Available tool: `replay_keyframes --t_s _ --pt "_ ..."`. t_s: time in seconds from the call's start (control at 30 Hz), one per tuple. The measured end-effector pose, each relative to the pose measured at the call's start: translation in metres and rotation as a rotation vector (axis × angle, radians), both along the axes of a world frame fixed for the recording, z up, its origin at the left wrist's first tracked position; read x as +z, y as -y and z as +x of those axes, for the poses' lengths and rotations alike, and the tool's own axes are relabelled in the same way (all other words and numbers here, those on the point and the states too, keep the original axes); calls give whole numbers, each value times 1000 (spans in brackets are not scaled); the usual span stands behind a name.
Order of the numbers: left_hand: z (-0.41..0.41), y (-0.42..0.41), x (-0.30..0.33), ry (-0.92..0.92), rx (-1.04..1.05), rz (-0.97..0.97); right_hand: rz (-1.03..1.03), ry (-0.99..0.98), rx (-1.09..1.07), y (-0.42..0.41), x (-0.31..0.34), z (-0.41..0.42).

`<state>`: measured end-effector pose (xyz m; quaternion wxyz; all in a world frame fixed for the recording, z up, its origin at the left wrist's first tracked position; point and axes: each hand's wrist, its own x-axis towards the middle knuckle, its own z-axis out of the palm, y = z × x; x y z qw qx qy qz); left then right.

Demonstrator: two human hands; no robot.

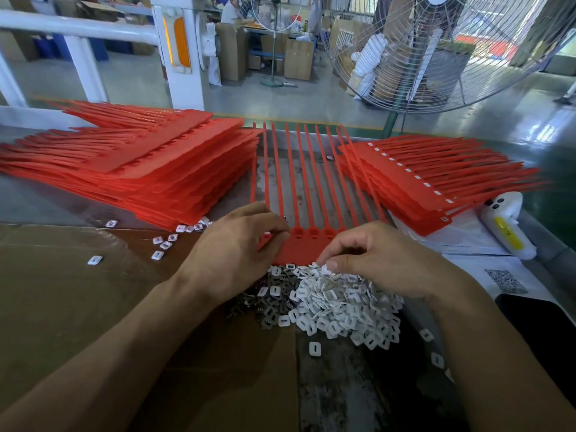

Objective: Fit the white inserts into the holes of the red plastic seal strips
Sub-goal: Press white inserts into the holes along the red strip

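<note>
A red seal strip sheet (304, 244) lies in front of me with its long tails pointing away. My left hand (237, 247) has its fingers curled over the sheet's left edge and holds it down. My right hand (383, 260) reaches into the heap of white inserts (339, 304) just below the sheet, and its thumb and fingers pinch a white insert at the heap's top. Grey metal clips (268, 294) lie mixed in at the heap's left side.
A tall stack of red sheets (140, 163) sits at the left, and another stack with white inserts fitted (420, 179) at the right. Loose inserts (162, 244) dot the brown cardboard. A white and yellow tool (505, 226) lies far right. A big fan (436, 48) stands beyond.
</note>
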<state>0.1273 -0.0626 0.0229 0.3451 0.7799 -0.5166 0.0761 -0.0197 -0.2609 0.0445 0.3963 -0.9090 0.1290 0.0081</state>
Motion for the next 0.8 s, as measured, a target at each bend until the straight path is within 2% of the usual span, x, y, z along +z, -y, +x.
replay_keyframes --t_s 0.23,0.4,0.57,0.8 --pt "-5 1 0 0 -99 -46 122 115 -90 -2 5 -1" --pt "-9 7 -3 -7 -151 -115 350 167 -167 -10 5 3" --pt "-13 10 -3 36 -182 -173 386 158 -172 -16 3 8" --pt "-12 10 -1 78 -189 -159 387 163 -179 -15 -1 10"
